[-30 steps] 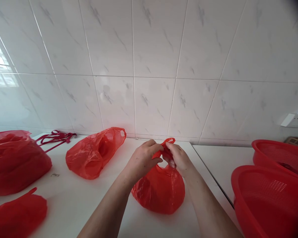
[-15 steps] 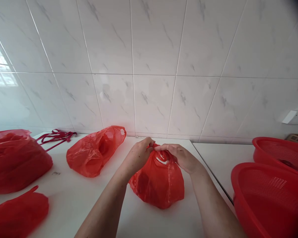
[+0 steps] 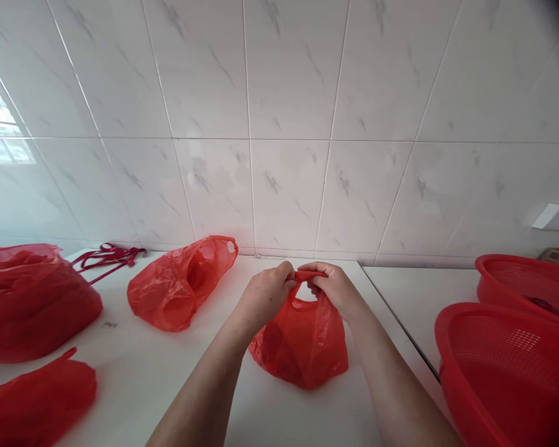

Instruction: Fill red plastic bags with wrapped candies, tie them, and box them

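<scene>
A red plastic bag (image 3: pixel 302 344) rests on the white table in front of me, its lower part bulging; what is inside cannot be made out. My left hand (image 3: pixel 272 287) pinches the left end of the bag's gathered top. On the other end, the fingers of my right hand (image 3: pixel 331 284) are closed on the same strip of plastic. Between the hands the top forms a short band, with a gap showing white below it.
Another red plastic bag (image 3: pixel 172 288) lies to the left, near the tiled wall. Further left are a large full red bag (image 3: pixel 32 304), a smaller red bag (image 3: pixel 41 397) and dark red straps (image 3: pixel 109 253). Red plastic baskets (image 3: pixel 456 323) stand at the right.
My hands have moved slightly apart and changed grip. The bag's top is now stretched into a band between them, with a clearer gap beneath.
</scene>
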Action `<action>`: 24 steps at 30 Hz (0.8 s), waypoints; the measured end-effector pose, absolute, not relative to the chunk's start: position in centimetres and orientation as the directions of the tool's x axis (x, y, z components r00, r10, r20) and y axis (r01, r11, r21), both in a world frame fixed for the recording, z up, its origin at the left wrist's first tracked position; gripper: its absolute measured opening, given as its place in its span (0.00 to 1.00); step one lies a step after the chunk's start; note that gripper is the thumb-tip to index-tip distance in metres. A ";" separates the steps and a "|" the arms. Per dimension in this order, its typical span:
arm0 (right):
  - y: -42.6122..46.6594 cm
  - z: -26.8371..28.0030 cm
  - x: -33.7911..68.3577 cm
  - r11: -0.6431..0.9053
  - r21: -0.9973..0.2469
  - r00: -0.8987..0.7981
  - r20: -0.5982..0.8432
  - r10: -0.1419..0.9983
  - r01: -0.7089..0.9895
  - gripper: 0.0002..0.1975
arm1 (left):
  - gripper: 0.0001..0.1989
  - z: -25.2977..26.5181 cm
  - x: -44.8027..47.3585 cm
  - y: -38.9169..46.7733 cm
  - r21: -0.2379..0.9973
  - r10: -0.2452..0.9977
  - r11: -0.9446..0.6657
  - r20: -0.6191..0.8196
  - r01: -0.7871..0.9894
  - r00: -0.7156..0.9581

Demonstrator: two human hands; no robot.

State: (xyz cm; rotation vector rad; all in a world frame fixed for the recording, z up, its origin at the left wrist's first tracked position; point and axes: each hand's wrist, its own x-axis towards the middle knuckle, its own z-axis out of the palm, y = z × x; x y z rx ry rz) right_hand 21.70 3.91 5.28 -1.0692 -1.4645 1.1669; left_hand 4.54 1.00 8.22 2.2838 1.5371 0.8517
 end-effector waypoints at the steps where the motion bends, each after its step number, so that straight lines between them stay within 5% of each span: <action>1: 4.0 5.4 21.9 0.145 -0.988 -0.237 0.153 0.959 -0.054 0.15 | 0.07 8.4 4.5 1.0 0.499 0.902 -0.413 0.338 0.761 0.268; 3: 4.4 5.1 22.4 0.113 -0.972 -0.249 0.164 0.955 -0.208 0.17 | 0.07 8.8 4.3 0.9 0.470 0.885 -0.441 0.370 0.765 0.283; 7: 6.9 2.3 23.6 0.111 -0.978 0.084 0.097 0.992 -0.178 0.15 | 0.07 8.9 2.6 0.2 0.365 0.820 -0.545 0.419 0.754 0.390; 11: 9.3 -2.0 25.2 0.026 -0.991 0.249 -0.008 0.968 -0.133 0.08 | 0.09 8.0 0.3 -1.6 0.292 0.838 -0.543 0.251 0.787 0.484; 14: 9.9 -4.4 26.2 -0.025 -0.983 0.218 -0.066 0.974 -0.184 0.09 | 0.09 7.6 -1.2 -3.0 0.373 0.881 -0.466 0.114 0.802 0.459; 17: 9.8 -5.5 26.9 -0.007 -0.953 0.154 -0.056 0.987 -0.304 0.17 | 0.03 7.0 -2.8 -3.0 0.598 0.877 -0.435 0.113 0.674 0.466; 20: 9.0 -5.8 27.8 -0.014 -0.918 0.072 -0.047 0.996 -0.397 0.22 | 0.24 5.4 -4.6 -1.3 0.774 0.829 -0.420 0.116 0.474 0.547; 24: 6.8 -5.1 28.7 -0.084 -0.909 -0.133 -0.032 0.991 -0.408 0.30 | 0.50 1.8 -5.0 1.4 0.762 0.878 -0.236 -0.099 0.603 0.469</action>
